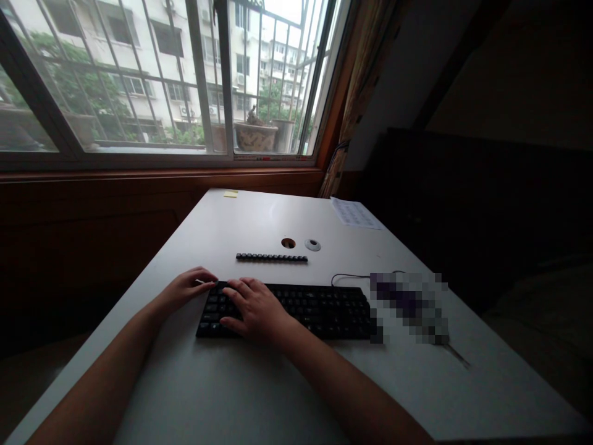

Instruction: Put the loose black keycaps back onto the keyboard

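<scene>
A black computer keyboard (319, 309) lies flat on the white table (222, 395). My left hand (188, 289) is at its far left corner, thumb and forefinger closed together in a pinch. Whatever is between those fingertips, if anything, is too small to make out. My right hand (259, 312) rests over the left part of the keyboard, fingers stretched across the keys and thumb apart, covering part of them. Beyond the keyboard, a row of loose black keycaps (272, 258) stands lined up on the table.
A cable (349, 275) runs behind the keyboard toward a blurred-out item (410, 303) at the right. Farther back are a round hole (288, 243), its grey cover (312, 245), a printed sheet (356, 213) and a yellow note (230, 194). A barred window stands behind the table.
</scene>
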### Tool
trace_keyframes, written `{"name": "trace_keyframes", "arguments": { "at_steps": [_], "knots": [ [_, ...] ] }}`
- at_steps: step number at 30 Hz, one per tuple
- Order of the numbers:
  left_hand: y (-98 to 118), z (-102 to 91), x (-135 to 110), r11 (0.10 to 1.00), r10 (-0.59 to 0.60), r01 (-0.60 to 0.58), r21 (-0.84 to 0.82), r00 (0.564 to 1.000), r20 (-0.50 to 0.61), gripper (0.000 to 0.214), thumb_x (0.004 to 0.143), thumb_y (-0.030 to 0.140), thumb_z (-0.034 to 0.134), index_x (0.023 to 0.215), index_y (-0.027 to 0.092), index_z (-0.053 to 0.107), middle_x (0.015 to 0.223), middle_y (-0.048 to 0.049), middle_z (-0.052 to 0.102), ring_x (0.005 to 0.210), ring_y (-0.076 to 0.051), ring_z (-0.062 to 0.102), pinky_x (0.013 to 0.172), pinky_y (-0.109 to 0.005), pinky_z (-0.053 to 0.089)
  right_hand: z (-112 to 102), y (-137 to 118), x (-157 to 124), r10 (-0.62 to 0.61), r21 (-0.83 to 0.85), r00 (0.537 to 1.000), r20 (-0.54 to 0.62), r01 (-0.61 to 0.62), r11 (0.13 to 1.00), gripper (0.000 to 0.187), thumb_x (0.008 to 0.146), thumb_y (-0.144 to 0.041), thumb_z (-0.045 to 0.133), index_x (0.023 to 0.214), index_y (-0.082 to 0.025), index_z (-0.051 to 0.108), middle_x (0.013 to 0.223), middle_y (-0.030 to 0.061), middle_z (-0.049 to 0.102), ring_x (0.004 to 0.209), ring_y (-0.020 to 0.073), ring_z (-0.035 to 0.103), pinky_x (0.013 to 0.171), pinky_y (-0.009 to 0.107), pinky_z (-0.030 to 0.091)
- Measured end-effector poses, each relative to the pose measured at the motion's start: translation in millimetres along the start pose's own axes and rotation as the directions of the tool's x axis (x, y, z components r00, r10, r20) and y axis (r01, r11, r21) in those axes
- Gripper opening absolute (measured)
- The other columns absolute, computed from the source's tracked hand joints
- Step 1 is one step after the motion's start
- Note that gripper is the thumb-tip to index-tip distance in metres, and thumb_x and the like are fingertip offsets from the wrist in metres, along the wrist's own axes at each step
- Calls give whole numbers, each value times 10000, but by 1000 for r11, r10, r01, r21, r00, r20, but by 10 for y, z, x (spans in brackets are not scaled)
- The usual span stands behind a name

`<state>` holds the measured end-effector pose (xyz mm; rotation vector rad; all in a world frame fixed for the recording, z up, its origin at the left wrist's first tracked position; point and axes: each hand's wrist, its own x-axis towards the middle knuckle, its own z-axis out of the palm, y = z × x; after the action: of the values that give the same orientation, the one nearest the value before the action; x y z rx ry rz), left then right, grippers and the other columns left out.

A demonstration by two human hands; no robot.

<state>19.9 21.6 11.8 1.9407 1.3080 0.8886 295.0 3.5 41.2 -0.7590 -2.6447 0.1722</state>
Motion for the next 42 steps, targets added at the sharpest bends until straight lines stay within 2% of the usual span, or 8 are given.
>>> {"name": "trace_keyframes", "arguments": {
  "at_steps": [5, 10, 17, 19, 24, 28, 37, 42],
  "knots": [
    [-10, 22, 0, 998, 17, -15, 63, 1000, -24, 288, 904, 466, 608, 998, 228, 741, 1000, -61, 707, 939, -233, 671, 820, -331, 548, 48, -44, -33, 50, 25, 998, -26, -50, 998, 693, 911, -665, 484, 1447, -229, 430, 1491, 74, 469, 1433, 296, 291, 1220, 520, 136],
    [-11, 27, 4, 996, 41, -39, 83, 999, -23, 290, 918, 467, 599, 998, 223, 733, 994, -60, 699, 940, -230, 664, 834, -335, 534, 34, -58, -27, 54, 66, 997, -47, -51, 997, 685, 914, -639, 497, 1425, -187, 435, 1455, 97, 518, 1433, 268, 318, 1233, 512, 63],
    [-25, 29, -1, 994, 58, -55, 98, 998, -23, 269, 928, 447, 601, 1007, 224, 730, 992, -48, 690, 939, -220, 658, 837, -322, 521, 68, -54, -8, 69, 121, 995, -69, -60, 991, 654, 888, -595, 571, 1392, -194, 455, 1382, 106, 585, 1376, 266, 411, 1229, 517, 65],
    [-24, 28, -3, 994, 60, -57, 90, 998, -26, 266, 929, 442, 602, 1007, 221, 727, 992, -49, 690, 938, -218, 658, 836, -320, 521, 81, -46, -15, 64, 108, 996, -62, -57, 992, 670, 889, -598, 571, 1415, -205, 435, 1393, 102, 575, 1392, 265, 392, 1230, 517, 63],
    [-27, 28, -3, 994, 58, -55, 97, 998, -27, 264, 934, 434, 595, 1004, 216, 727, 984, -50, 691, 924, -215, 658, 817, -312, 521, 102, -32, -41, 35, 67, 998, -60, -31, 997, 727, 899, -627, 545, 1489, -253, 347, 1534, 57, 428, 1482, 267, 227, 1234, 519, 59],
    [-29, 30, 1, 994, 58, -55, 96, 998, -28, 266, 932, 435, 597, 1007, 215, 726, 989, -51, 693, 933, -217, 659, 830, -318, 519, 99, -33, -41, 48, 82, 997, -62, -42, 996, 695, 918, -625, 513, 1482, -247, 362, 1495, 59, 479, 1476, 258, 247, 1234, 525, 60],
    [-20, 29, -2, 993, 55, -52, 105, 998, -26, 267, 933, 443, 591, 1004, 221, 723, 995, -49, 692, 939, -218, 657, 833, -321, 520, 83, -42, -30, 62, 84, 994, -85, -54, 995, 629, 923, -573, 543, 1447, -251, 409, 1522, 69, 446, 1468, 260, 268, 1229, 529, 84],
    [-36, 35, -3, 995, 43, -40, 93, 999, -28, 262, 932, 438, 593, 1002, 220, 720, 990, -48, 689, 932, -215, 658, 824, -315, 526, 74, -48, -32, 62, 100, 995, -79, -54, 994, 579, 948, -542, 521, 1436, -252, 411, 1495, 67, 481, 1466, 243, 278, 1229, 528, 76]
  ]
}}
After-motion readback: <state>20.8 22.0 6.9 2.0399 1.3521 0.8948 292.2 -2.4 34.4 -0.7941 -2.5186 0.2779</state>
